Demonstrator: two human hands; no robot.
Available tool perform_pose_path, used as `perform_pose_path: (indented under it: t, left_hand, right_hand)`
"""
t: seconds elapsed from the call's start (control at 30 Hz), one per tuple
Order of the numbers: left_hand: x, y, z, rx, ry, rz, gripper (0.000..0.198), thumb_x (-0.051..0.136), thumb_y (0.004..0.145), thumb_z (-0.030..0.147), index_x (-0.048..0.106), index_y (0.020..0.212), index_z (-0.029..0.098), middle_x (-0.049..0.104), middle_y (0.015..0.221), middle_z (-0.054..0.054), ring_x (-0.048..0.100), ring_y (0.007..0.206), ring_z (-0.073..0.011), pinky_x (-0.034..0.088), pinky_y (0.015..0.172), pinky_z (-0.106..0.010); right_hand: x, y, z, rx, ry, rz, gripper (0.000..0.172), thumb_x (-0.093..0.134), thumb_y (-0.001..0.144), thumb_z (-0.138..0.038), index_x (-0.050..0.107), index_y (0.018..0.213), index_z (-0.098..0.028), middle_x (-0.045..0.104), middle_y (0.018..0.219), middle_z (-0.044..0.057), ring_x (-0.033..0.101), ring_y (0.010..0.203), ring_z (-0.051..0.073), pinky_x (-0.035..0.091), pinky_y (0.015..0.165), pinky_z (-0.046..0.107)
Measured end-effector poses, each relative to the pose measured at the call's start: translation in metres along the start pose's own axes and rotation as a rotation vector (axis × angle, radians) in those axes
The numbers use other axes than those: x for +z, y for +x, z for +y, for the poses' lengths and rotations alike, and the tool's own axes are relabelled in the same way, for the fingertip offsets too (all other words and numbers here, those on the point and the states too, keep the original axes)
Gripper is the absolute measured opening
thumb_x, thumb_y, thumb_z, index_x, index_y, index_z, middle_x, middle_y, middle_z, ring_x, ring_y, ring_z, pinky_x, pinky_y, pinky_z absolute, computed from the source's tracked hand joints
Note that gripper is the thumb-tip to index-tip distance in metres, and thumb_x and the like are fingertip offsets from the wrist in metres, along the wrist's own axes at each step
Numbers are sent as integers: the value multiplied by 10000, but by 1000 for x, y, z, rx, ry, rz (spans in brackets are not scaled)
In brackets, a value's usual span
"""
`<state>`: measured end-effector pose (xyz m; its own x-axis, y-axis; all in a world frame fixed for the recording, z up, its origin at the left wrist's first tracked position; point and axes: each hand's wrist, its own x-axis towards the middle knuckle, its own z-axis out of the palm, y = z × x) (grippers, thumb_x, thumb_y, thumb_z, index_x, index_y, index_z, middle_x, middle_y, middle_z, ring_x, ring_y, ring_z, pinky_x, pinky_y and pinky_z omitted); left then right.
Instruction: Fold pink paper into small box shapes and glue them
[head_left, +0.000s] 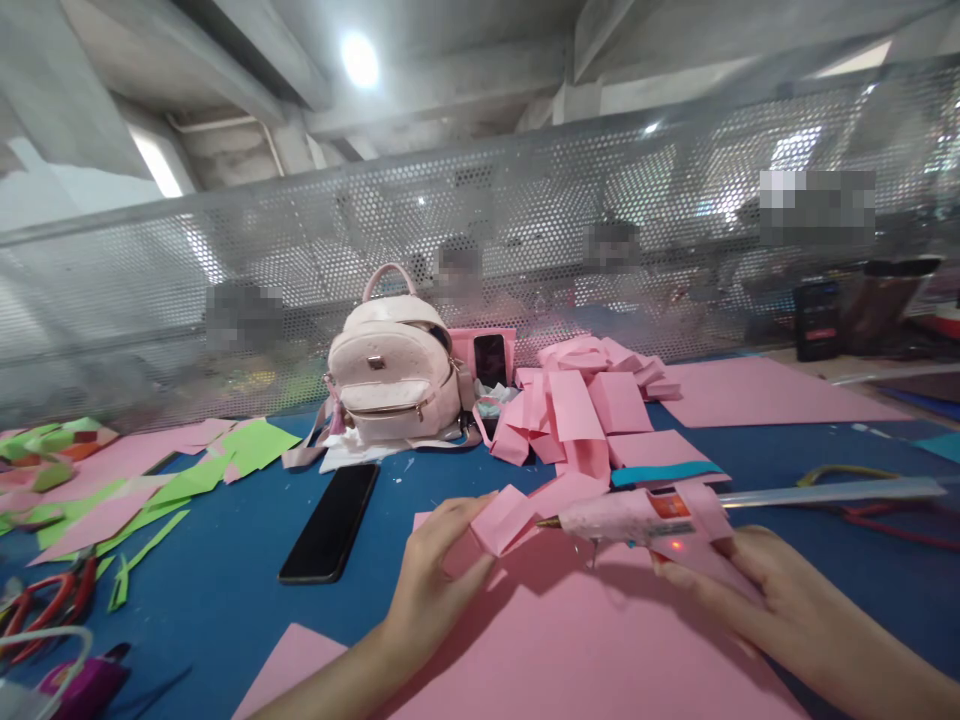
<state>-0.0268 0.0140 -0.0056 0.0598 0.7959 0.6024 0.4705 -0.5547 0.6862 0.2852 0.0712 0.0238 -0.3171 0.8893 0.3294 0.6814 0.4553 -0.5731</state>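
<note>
My left hand (442, 570) pinches a folded piece of pink paper (504, 518) between thumb and fingers. My right hand (750, 580) is wrapped round the handle of a pink hot glue gun (619, 515), whose small red light is lit. The gun's metal nozzle points left and is close to the paper's right edge; whether they touch I cannot tell. A long clear glue stick (832, 493) sticks out of its back. Beneath both hands lies a large pink sheet (570, 640). A heap of folded pink paper pieces (577, 405) sits just beyond the gun.
A pale pink backpack (394, 370) stands at the back, before a perforated metal screen (525, 210). A black phone (330, 523) lies left of my left hand. Green paper scraps (259, 445) and red-handled pliers (56, 600) are at the left. Another pink sheet (780, 390) lies back right.
</note>
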Motion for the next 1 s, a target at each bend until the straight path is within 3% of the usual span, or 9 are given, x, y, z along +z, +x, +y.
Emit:
perform_pose_path:
  t: [0.2, 0.37, 0.47, 0.57, 0.63, 0.73, 0.77, 0.87, 1.0]
  left_hand:
    - [-1, 5, 3, -96, 18, 56, 389, 671, 836, 100, 713, 1185, 266, 750, 1130, -25, 698, 1042, -214, 509, 909, -290]
    - [0, 8, 4, -228, 40, 118, 247, 684, 833, 182, 765, 1063, 224, 777, 1023, -30, 723, 956, -230, 519, 841, -287]
    - [0, 9, 3, -265, 35, 110, 234, 672, 846, 214, 764, 1061, 202, 780, 1037, -43, 720, 980, -243, 519, 845, -292]
    - [0, 8, 3, -259, 36, 114, 224, 677, 844, 231, 765, 1047, 196, 780, 1033, -43, 718, 976, -240, 520, 834, -279]
    - [0, 9, 4, -242, 40, 123, 223, 679, 841, 229, 766, 1043, 195, 780, 1037, -44, 718, 975, -240, 522, 832, -274]
    - [0, 9, 4, -224, 39, 116, 245, 661, 836, 195, 762, 1059, 194, 778, 1064, -49, 720, 991, -244, 527, 852, -283]
    - [-1, 9, 4, -220, 39, 109, 255, 654, 836, 185, 759, 1068, 196, 777, 1070, -48, 721, 995, -244, 529, 857, -286]
    - [-1, 8, 4, -200, 58, 110, 264, 655, 837, 190, 754, 1082, 198, 777, 1056, -49, 726, 983, -245, 539, 856, -296]
    - [-1, 7, 3, -165, 88, 126, 239, 682, 830, 222, 762, 1054, 195, 778, 1029, -56, 734, 962, -248, 555, 843, -306]
  right_hand:
    - [-15, -3, -2, 123, -7, -72, 653, 496, 752, -822, 672, 639, -204, 696, 654, 106, 679, 637, 305, 560, 546, 366]
    - [-16, -20, -10, 195, 113, 7, 581, 628, 699, -762, 741, 804, -202, 752, 842, 106, 692, 882, 348, 569, 749, 382]
    - [-20, -18, -8, 256, 206, -101, 598, 558, 747, -789, 681, 684, -208, 651, 561, 57, 661, 659, 277, 529, 627, 339]
    - [-41, 0, 10, 211, 250, -271, 728, 398, 777, -878, 513, 477, -225, 485, 387, 24, 479, 399, 167, 415, 473, 305]
    - [-60, 14, 27, 215, 131, -210, 758, 384, 798, -881, 547, 485, -210, 561, 483, 54, 494, 442, 157, 390, 477, 299]
    - [-82, 21, 52, 249, -78, -167, 770, 417, 735, -918, 631, 536, -206, 538, 504, 24, 469, 431, 136, 370, 480, 306]
    - [-85, 18, 58, 199, -129, -112, 761, 378, 792, -882, 621, 532, -209, 535, 512, 22, 477, 442, 129, 365, 508, 316]
    - [-82, 0, 72, 83, -244, 21, 779, 241, 924, -775, 507, 439, -226, 505, 466, 26, 498, 462, 137, 373, 574, 360]
    - [-66, -21, 88, 83, -263, 107, 699, 358, 947, -708, 526, 463, -232, 566, 494, 54, 557, 497, 189, 409, 615, 399]
